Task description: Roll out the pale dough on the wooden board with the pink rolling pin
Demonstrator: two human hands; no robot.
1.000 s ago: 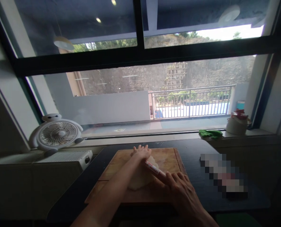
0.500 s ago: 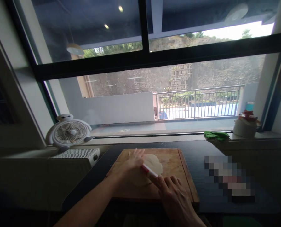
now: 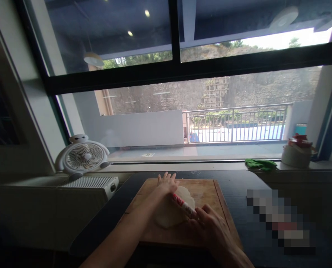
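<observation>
A flattened sheet of dough lies on a wooden board. Across the dough, slanting down to the right, is a rolling pin with a red and white pattern. My left hand rests over its far left end, fingers stretched forward and spread apart. At the near right end my right hand has its fingers curled around the pin. Both ends of the pin are hidden under my hands, and my left forearm covers part of the dough.
The board sits on a dark table. A white fan stands at the left near a white slatted box. On the windowsill are a green cloth and a white pot. A pixelated patch covers something at the table's right.
My right hand's fingers, flatter before, now curl at the pin's end. The pin's red and white pattern shows more sharply. The view has shifted slightly.
</observation>
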